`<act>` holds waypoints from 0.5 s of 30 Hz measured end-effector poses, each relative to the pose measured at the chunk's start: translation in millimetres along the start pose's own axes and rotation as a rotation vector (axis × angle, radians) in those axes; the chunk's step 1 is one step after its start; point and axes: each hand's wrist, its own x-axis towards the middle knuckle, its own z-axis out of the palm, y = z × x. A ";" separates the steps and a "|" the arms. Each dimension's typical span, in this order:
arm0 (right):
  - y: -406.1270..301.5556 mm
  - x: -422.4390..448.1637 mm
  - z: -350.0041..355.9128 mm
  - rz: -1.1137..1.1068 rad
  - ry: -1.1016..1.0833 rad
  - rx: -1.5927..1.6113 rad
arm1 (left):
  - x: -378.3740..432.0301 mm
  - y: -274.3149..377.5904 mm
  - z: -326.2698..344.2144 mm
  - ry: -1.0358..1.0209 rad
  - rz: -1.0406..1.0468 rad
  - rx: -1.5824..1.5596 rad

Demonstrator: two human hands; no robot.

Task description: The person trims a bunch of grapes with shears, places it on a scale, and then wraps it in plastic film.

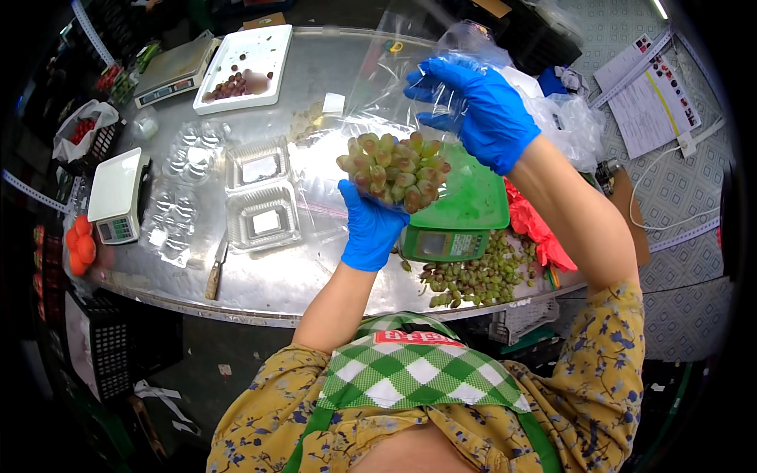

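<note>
My left hand [374,227], in a blue glove, supports a bunch of green and reddish grapes [393,168] from below. Clear plastic film of a bag [378,88] surrounds the bunch and stretches up to my right hand [479,112]. That hand, gloved in blue too, has its fingers curled and spread in the film, which partly covers them. The grapes are raised just left of a green weighing scale [473,195], overlapping its tray in view. Many loose small grapes [473,275] lie on the metal table in front of the scale.
Left on the metal table [331,266] are an open clear clamshell box [263,219], a knife [217,269], clear plastic trays [171,222] and a white scale [118,195]. Farther back stands a white foam tray [245,65] with dark grapes. Red plastic bags [541,227] lie right.
</note>
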 end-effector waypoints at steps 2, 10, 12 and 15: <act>4.9 12.9 -9.3 0.018 -0.086 -0.023 | 0.3 0.8 -4.2 -0.105 -0.045 -0.130; -36.0 -34.1 23.3 -1.283 -0.026 -0.992 | -20.0 21.5 -11.9 0.010 -0.091 -0.162; -33.3 -41.4 42.3 -1.438 -0.547 -1.356 | -30.4 23.9 -16.8 -0.001 -0.116 -0.152; 13.4 -21.7 13.1 -1.140 -0.329 -1.700 | -42.3 14.5 -8.5 -0.033 -0.161 -0.195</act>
